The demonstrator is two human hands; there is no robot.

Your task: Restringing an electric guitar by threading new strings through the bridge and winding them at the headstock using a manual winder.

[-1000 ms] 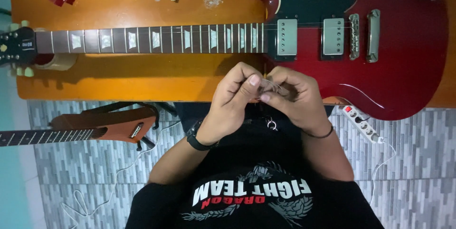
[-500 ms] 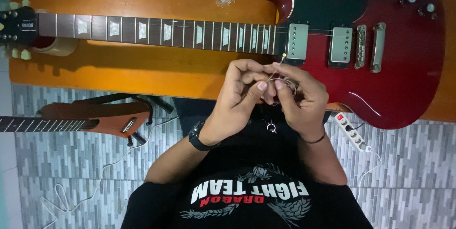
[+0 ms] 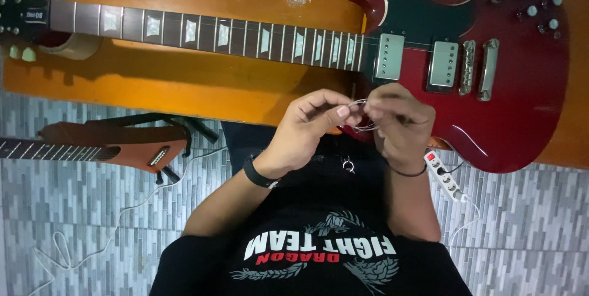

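My left hand (image 3: 307, 129), with a black watch on its wrist, and my right hand (image 3: 400, 123) meet in front of my chest. Both pinch a thin coiled guitar string (image 3: 362, 114) between fingertips. The hands hover over the near edge of an orange wooden table (image 3: 202, 90). A dark red electric guitar (image 3: 515, 106) lies flat on the table, its neck (image 3: 202, 32) reaching left; my right hand overlaps the lower edge of its body.
A second guitar (image 3: 116, 150) lies on the tiled floor at left, beside a dark stand. On the floor at right sits a white power strip (image 3: 445, 176), and a white cable (image 3: 123, 216) trails left. A tape roll (image 3: 73, 46) props the neck. Small tools lie at the table's far edge.
My hands stay together on the string with small finger movements. The view has drifted, so the guitar and table sit a little lower and further right in the frame.
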